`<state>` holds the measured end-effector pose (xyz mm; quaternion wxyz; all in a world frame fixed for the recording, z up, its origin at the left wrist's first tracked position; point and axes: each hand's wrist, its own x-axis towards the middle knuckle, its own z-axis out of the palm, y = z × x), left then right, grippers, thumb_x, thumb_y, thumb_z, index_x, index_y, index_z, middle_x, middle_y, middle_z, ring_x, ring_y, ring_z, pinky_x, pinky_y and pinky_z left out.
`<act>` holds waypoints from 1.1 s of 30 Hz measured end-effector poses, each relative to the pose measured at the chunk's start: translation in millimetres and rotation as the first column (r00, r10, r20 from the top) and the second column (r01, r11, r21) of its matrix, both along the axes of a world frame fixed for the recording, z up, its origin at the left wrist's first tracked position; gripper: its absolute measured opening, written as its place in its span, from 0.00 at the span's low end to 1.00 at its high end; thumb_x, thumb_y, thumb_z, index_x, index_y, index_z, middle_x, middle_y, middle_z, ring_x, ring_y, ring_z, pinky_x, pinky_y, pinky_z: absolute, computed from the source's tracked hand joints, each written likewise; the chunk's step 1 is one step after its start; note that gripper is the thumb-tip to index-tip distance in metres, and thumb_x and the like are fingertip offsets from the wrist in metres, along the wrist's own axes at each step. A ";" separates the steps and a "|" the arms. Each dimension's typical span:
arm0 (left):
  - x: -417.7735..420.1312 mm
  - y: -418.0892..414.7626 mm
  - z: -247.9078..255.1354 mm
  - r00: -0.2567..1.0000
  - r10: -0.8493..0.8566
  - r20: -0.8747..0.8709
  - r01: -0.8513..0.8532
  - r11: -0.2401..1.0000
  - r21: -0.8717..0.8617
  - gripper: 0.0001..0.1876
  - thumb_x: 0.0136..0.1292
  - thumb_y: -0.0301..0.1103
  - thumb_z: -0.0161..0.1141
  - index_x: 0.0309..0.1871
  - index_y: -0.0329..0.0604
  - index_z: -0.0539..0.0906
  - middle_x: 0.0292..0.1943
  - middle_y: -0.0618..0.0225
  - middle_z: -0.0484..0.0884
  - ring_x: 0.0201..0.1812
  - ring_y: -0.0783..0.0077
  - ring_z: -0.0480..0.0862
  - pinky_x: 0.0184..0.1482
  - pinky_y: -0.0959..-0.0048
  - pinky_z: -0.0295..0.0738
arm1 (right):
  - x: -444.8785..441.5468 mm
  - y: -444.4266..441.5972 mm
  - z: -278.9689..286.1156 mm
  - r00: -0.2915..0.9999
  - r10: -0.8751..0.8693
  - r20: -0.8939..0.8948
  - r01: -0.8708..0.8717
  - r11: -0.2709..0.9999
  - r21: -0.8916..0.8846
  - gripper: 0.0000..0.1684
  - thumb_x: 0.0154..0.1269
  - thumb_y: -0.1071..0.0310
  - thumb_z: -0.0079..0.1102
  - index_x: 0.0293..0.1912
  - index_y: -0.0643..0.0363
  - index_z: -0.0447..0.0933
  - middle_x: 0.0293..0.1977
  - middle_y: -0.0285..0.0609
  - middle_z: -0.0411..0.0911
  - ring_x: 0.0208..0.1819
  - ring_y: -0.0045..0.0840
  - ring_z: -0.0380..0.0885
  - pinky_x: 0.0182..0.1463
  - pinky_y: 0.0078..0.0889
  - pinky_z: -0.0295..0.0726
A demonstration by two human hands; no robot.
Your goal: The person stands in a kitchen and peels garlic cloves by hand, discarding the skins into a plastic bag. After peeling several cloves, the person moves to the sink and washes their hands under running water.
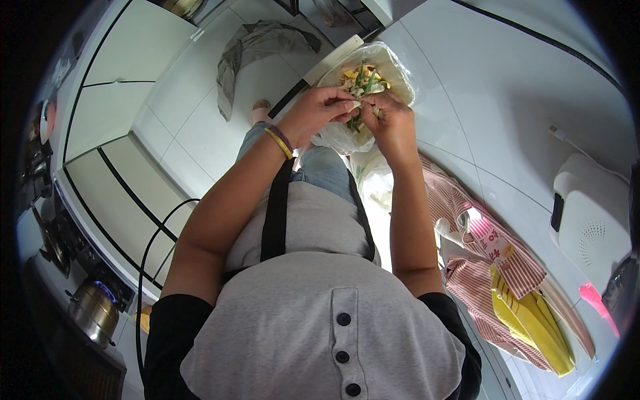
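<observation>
Both of my hands meet over a bin lined with a clear plastic bag [400, 65]. My left hand [325, 110], with a yellow and a purple band at its wrist, pinches a small pale piece [356, 104], perhaps a garlic clove or peel. The fingertips of my right hand [385, 112] touch the same piece from the other side; a bit of something pale shows below them, too small to name. Under the hands lie food scraps [367, 77], green stalks and orange-brown and whitish peelings. A second plastic bag with pale contents [377, 182] is below, partly hidden by my right forearm.
A grey cloth [260, 42] lies on the tiled floor. At left, a steel pot [95, 312] stands by a lit blue gas flame, and a black cable [142, 265] hangs down. A striped apron [480, 250], a yellow cloth [532, 320] and a white appliance [592, 215] are on the right.
</observation>
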<state>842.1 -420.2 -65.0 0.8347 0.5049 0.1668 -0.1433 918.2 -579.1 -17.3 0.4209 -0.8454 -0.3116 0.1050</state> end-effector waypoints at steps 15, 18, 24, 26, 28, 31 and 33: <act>0.2 -2.0 1.5 0.979 0.128 -0.157 -0.187 0.870 -0.457 0.11 0.68 0.28 0.54 0.52 0.40 0.78 0.46 0.71 0.80 0.45 0.80 0.80 0.50 0.83 0.77 | -1.2 -9.3 -6.9 0.999 0.036 -0.037 -0.032 0.994 0.108 0.08 0.52 0.73 0.64 0.36 0.59 0.81 0.30 0.43 0.79 0.34 0.33 0.80 0.41 0.30 0.77; 0.3 -4.2 6.2 0.979 0.118 -0.165 -0.176 0.898 -0.404 0.12 0.68 0.28 0.54 0.54 0.38 0.77 0.48 0.68 0.80 0.47 0.79 0.80 0.51 0.83 0.77 | 0.5 -9.5 -5.1 0.994 0.107 0.035 -0.110 0.991 0.071 0.08 0.53 0.73 0.64 0.36 0.59 0.80 0.30 0.43 0.79 0.33 0.34 0.79 0.40 0.30 0.77; -1.2 -0.3 8.5 0.989 0.061 -0.136 -0.107 0.927 -0.360 0.18 0.68 0.27 0.53 0.60 0.35 0.72 0.50 0.62 0.79 0.51 0.76 0.79 0.54 0.82 0.77 | 5.9 -15.1 -11.6 1.000 -0.017 0.004 0.016 0.993 0.114 0.07 0.54 0.73 0.64 0.35 0.60 0.80 0.30 0.44 0.79 0.32 0.34 0.79 0.39 0.30 0.77; -2.6 2.5 7.7 0.993 0.036 -0.114 -0.075 0.929 -0.363 0.18 0.68 0.26 0.53 0.61 0.35 0.71 0.50 0.61 0.79 0.51 0.75 0.79 0.55 0.83 0.76 | 10.1 -19.0 -16.0 0.993 -0.121 -0.011 0.122 0.983 0.136 0.06 0.54 0.73 0.64 0.35 0.60 0.81 0.29 0.45 0.79 0.31 0.34 0.79 0.38 0.30 0.77; -3.2 4.2 8.9 0.993 0.017 -0.114 -0.057 0.934 -0.354 0.18 0.68 0.26 0.54 0.60 0.36 0.72 0.49 0.62 0.80 0.51 0.76 0.80 0.54 0.83 0.76 | 17.7 -22.6 -17.7 0.986 -0.166 0.031 0.161 0.980 0.118 0.06 0.54 0.73 0.64 0.34 0.61 0.81 0.29 0.45 0.79 0.31 0.34 0.79 0.38 0.30 0.77; -4.0 3.6 7.9 0.994 0.012 -0.106 -0.043 0.955 -0.293 0.17 0.66 0.27 0.57 0.58 0.38 0.74 0.49 0.64 0.80 0.50 0.77 0.80 0.53 0.83 0.76 | 19.9 -23.6 -15.9 0.980 -0.195 0.033 0.194 0.981 0.030 0.06 0.55 0.71 0.65 0.34 0.62 0.81 0.30 0.46 0.80 0.31 0.34 0.79 0.38 0.29 0.77; -4.1 2.2 3.1 0.996 0.016 -0.086 -0.037 0.970 -0.240 0.17 0.64 0.27 0.59 0.56 0.38 0.76 0.48 0.66 0.80 0.49 0.78 0.80 0.52 0.82 0.76 | 16.8 -21.7 -15.2 0.979 -0.203 -0.014 0.202 0.979 -0.041 0.07 0.56 0.70 0.66 0.35 0.62 0.82 0.31 0.47 0.81 0.31 0.34 0.80 0.39 0.29 0.77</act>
